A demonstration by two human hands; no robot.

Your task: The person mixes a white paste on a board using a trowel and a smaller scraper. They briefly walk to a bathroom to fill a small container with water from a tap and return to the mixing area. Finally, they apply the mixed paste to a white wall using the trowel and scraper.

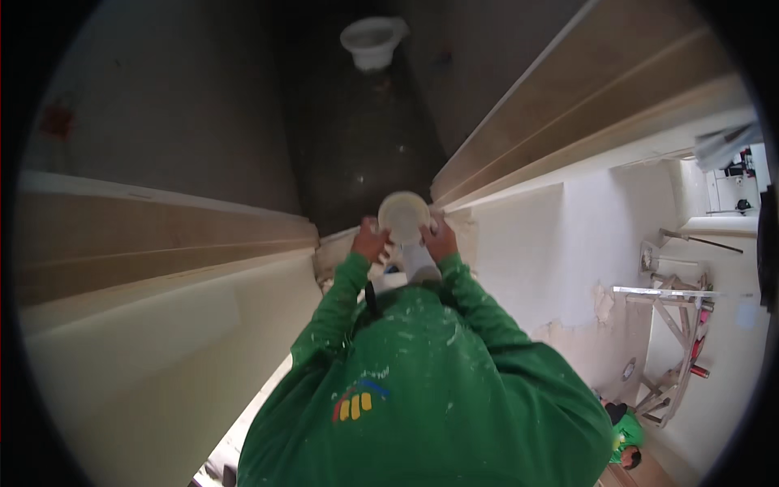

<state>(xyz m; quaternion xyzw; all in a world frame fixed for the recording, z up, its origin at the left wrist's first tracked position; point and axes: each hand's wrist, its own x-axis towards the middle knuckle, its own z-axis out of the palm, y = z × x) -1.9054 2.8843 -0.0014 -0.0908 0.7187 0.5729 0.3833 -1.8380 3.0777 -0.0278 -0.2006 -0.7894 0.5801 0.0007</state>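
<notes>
A pale, round, shallow container (403,213) is held out in front of my body at the doorway threshold. My left hand (372,240) grips its left side with curled fingers, and my right hand (438,239) grips its right side. A white object (420,266) shows just beneath the container, between my green-sleeved forearms; its shape is partly hidden by my clothing and hands.
Ahead, a white toilet (372,42) stands on the dark floor of a narrow room between wooden door frames (146,223). To the right are a wooden trestle with a long board (661,290), a long-handled tool (702,242) and a person in green (626,438).
</notes>
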